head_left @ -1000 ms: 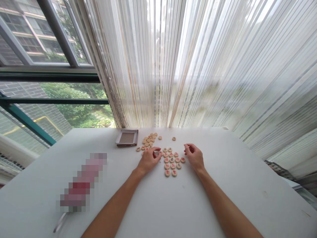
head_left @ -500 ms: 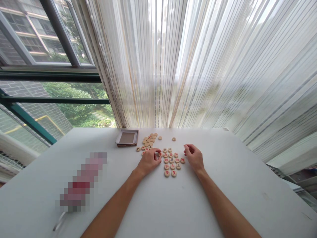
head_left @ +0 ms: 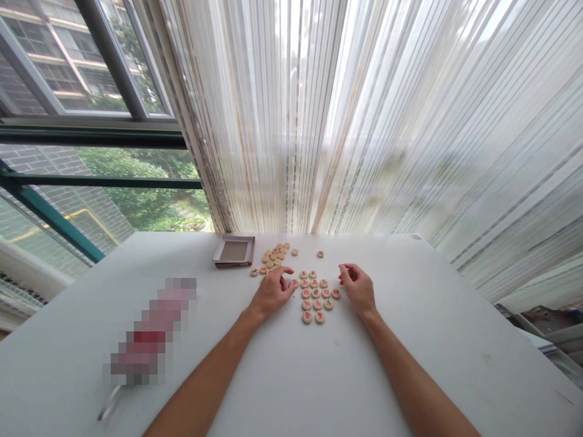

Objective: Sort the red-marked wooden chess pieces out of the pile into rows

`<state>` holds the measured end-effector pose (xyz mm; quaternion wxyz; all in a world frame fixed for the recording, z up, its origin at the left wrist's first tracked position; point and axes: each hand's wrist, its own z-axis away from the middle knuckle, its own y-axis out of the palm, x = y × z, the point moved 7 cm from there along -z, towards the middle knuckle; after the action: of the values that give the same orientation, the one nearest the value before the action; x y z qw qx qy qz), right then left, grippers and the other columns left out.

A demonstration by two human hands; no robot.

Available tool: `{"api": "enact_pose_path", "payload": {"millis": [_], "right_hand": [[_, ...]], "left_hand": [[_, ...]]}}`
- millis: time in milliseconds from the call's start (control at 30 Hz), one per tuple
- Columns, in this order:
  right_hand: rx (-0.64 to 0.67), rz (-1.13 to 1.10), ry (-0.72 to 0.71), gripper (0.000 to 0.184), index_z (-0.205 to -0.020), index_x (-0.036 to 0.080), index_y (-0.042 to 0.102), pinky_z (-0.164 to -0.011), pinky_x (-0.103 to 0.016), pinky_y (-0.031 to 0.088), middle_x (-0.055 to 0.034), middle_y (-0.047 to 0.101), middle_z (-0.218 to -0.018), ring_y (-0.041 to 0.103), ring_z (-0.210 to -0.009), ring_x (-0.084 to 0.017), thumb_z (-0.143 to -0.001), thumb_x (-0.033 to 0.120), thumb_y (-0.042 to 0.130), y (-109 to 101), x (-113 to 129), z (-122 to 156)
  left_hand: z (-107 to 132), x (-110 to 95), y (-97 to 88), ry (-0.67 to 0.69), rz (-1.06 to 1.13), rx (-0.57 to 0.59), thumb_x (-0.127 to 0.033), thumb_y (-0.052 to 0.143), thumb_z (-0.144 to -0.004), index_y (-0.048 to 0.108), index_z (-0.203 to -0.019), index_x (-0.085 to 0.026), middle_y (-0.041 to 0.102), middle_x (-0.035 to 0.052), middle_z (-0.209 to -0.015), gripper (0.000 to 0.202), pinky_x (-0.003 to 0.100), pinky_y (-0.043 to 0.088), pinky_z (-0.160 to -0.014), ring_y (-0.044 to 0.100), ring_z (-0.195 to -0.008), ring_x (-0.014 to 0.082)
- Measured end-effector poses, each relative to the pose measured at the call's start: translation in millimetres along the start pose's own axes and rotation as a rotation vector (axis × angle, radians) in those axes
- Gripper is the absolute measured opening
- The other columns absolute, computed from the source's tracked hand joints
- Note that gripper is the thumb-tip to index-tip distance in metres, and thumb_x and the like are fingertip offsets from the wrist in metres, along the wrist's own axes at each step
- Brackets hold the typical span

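My left hand (head_left: 273, 292) is at the left edge of a group of round wooden xiangqi pieces (head_left: 316, 293), its thumb and forefinger apart with nothing visible between them. Beside its fingertips lies a red-marked piece (head_left: 296, 283), the leftmost of its row. The group lies in short rows, face up, with red and black characters. To the right of these rows, my right hand (head_left: 357, 288) rests on the table with loosely bent fingers; I see no piece in it. A pile of pieces (head_left: 277, 257), mostly blank side up, sits beyond my left hand, which hides some of them.
An open shallow box (head_left: 234, 250) stands at the back left of the white table (head_left: 291, 388). Two single pieces lie apart near the back, one blank (head_left: 294, 252) and one marked (head_left: 320, 254). A blurred-out pinkish object (head_left: 152, 334) lies at the left. Striped curtains (head_left: 291, 121) hang behind.
My left hand has drawn slightly left from the leftmost piece, and its thumb and forefinger have spread. That piece stays in its row. My right hand is nearly still.
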<state>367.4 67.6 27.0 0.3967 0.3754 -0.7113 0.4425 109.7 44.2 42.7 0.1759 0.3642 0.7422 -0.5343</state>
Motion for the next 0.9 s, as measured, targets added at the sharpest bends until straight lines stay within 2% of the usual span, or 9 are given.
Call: {"api": "enact_pose_path", "payload": {"millis": [100,167,233,367,633,767,900], "right_hand": [[0.002,0.002,0.003,0.043,-0.089,0.018,0.068,-0.063,-0.029,0.05,-0.0043,0.069,-0.068,0.065,-0.061,-0.019,-0.085,0.059,0.053,0,0,0],[0.008,0.003,0.005,0.043,-0.09,0.018,0.068,-0.064,-0.029,0.05,-0.0045,0.07,-0.068,0.065,-0.062,-0.019,-0.085,0.059,0.053,0,1,0],[0.014,0.004,0.005,0.044,-0.09,0.018,0.068,-0.064,-0.029,0.05,-0.0045,0.07,-0.068,0.065,-0.062,-0.019,-0.085,0.059,0.053,1,1,0],[0.012,0.0,-0.005,0.044,-0.09,0.017,0.068,-0.063,-0.028,0.05,-0.0042,0.069,-0.068,0.064,-0.061,-0.019,-0.084,0.059,0.053,1,1,1],[0.01,0.002,-0.017,0.039,-0.09,0.018,0.067,-0.063,-0.028,0.05,-0.0033,0.068,-0.068,0.064,-0.061,-0.018,-0.087,0.054,0.053,1,3,1],[-0.003,0.016,-0.04,0.038,-0.091,0.017,0.067,-0.063,-0.029,0.051,-0.0039,0.068,-0.069,0.065,-0.062,-0.019,-0.088,0.053,0.052,1,8,2],[0.007,0.02,-0.129,0.034,-0.094,0.018,0.067,-0.066,-0.031,0.053,-0.0057,0.07,-0.077,0.066,-0.068,-0.02,-0.089,0.048,0.053,1,28,11]], "left_hand": [[-2,4,-17.4,-0.004,-0.2,-0.184,-0.02,0.057,-0.083,0.061,-0.103,-0.021,0.067,0.0064,-0.091,0.02,0.032,0.048,-0.077,0.062,-0.077,0.0214],[-3,5,-25.1,-0.005,-0.345,-0.253,-0.022,0.059,-0.083,0.062,-0.101,-0.02,0.067,0.0099,-0.097,0.019,0.038,0.044,-0.085,0.06,-0.091,0.0278],[-4,8,-26.4,-0.012,-0.451,-0.248,-0.025,0.061,-0.082,0.063,-0.1,-0.02,0.068,0.0113,-0.097,0.019,0.041,0.042,-0.085,0.057,-0.096,0.0317],[-6,11,-22.9,-0.03,-0.55,-0.206,-0.029,0.06,-0.083,0.065,-0.095,-0.02,0.069,0.0102,-0.094,0.015,0.042,0.039,-0.083,0.056,-0.095,0.0319],[-6,7,-17.8,-0.035,-0.563,-0.204,-0.027,0.059,-0.083,0.065,-0.087,-0.021,0.071,0.0078,-0.09,0.009,0.041,0.037,-0.082,0.057,-0.092,0.0295],[-6,9,-19.3,-0.031,-0.527,-0.247,-0.025,0.061,-0.082,0.065,-0.087,-0.021,0.071,0.0084,-0.085,0.008,0.041,0.04,-0.081,0.059,-0.088,0.0296],[-5,2,-26.1,0.055,-0.335,-0.321,-0.023,0.061,-0.082,0.064,-0.094,-0.019,0.069,0.0076,-0.087,0.012,0.038,0.045,-0.082,0.062,-0.087,0.0262]]}}
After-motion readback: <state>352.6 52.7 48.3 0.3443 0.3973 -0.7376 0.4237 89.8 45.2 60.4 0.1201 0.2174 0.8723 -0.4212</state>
